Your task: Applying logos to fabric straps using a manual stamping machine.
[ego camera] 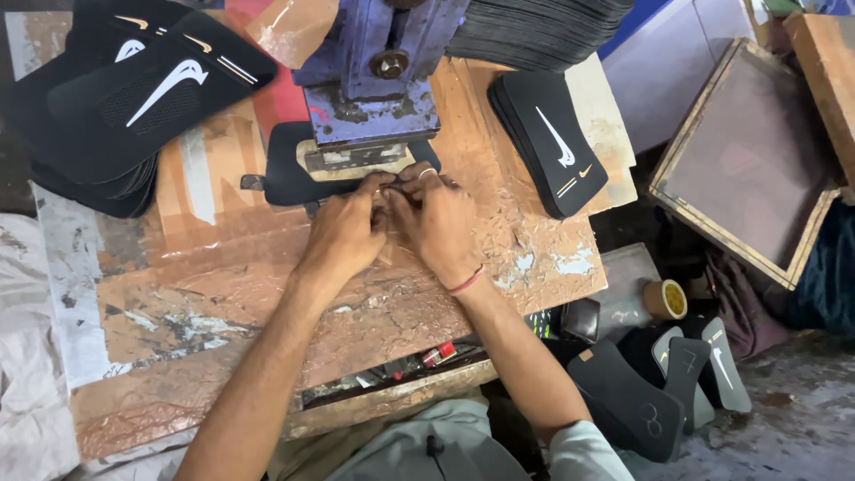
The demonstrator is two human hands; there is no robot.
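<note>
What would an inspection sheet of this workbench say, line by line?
Surface: worn wooden bench, patched with shiny brown tape.
Job's things: dark flat piece lying under the blue press.
Clutter: stacks of black printed pieces at left and right; tape roll on the floor.
Hands: left hand and right hand pinch together at the piece's front edge.
Cables: nothing seen.
Surroundings: wooden framed screen, more black pieces on the floor.
</note>
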